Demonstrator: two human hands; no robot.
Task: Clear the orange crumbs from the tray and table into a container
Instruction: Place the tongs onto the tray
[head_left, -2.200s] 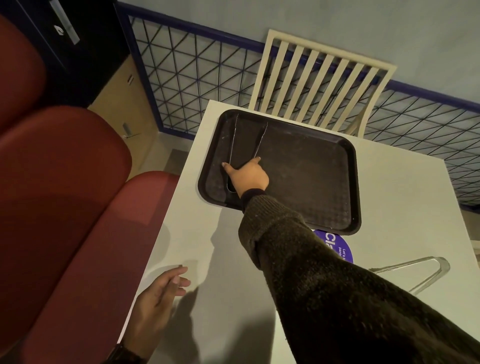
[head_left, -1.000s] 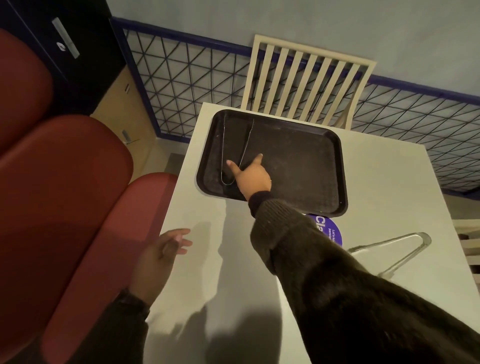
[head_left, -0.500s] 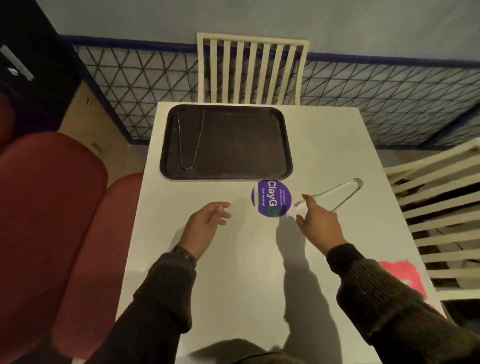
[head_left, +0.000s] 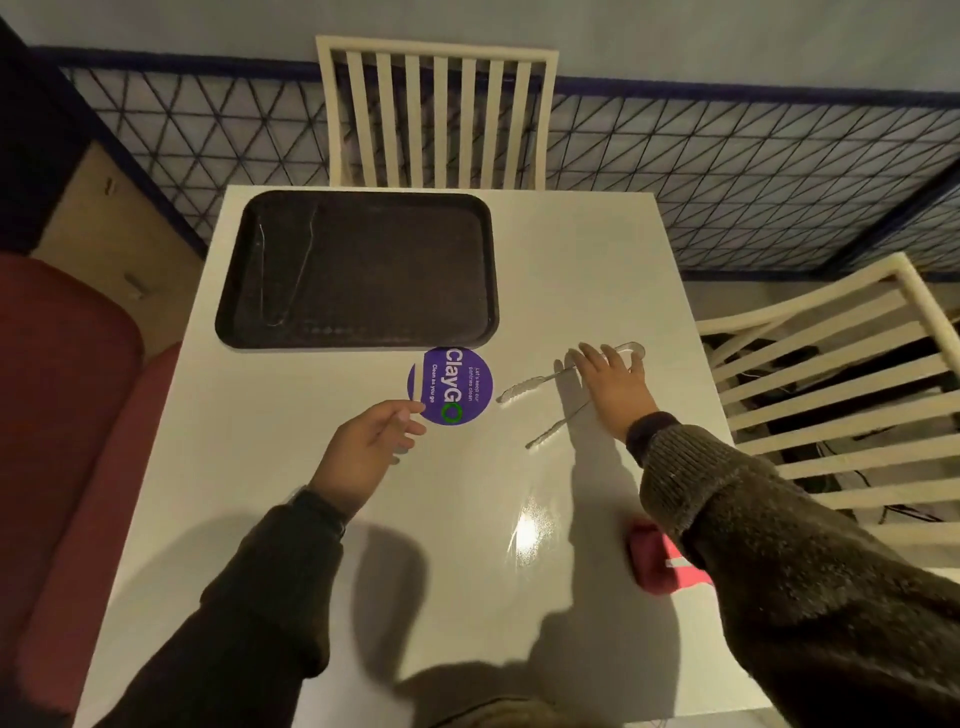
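While no orange crumbs show anywhere in view, progress can only be judged from where the tools lie. The clearing looks either finished or hard to read in this dim light.

Dark brown rectangular plastic tray (head_left: 358, 340) at far left of the white surface (head_left: 291, 415). Its bed looks bare except for thin metal tongs (head_left: 274, 322) lying along the left side, arms pointing away. No crumbs seen on it, though the textured bed and the blur could hide small ones.

Round purple "ClayGo" sticker (head_left: 452, 384) is just in front of the tray's near edge.

Clear plastic tongs (head_left: 530, 385) lie on the surface right of the sticker, arms splayed. Right hand (head_left: 610, 387) is laid over the hinge end, fingers (head_left: 589, 358) straight and spread, not curled round it. I cannot tell whether it is touching or just above.

Left hand (head_left: 363, 452) hovers near the sticker's edge, fingers loosely bent, holding nothing.

Pink-red object (head_left: 649, 566) at the near right is half hidden under the right sleeve. It may be the container, but I cannot tell.

Judgement: the step in hand looks like taking up the clear tongs, whether to tidy them away or to pick at crumbs. If crumbs remain, none are visible, and no open container is in view.
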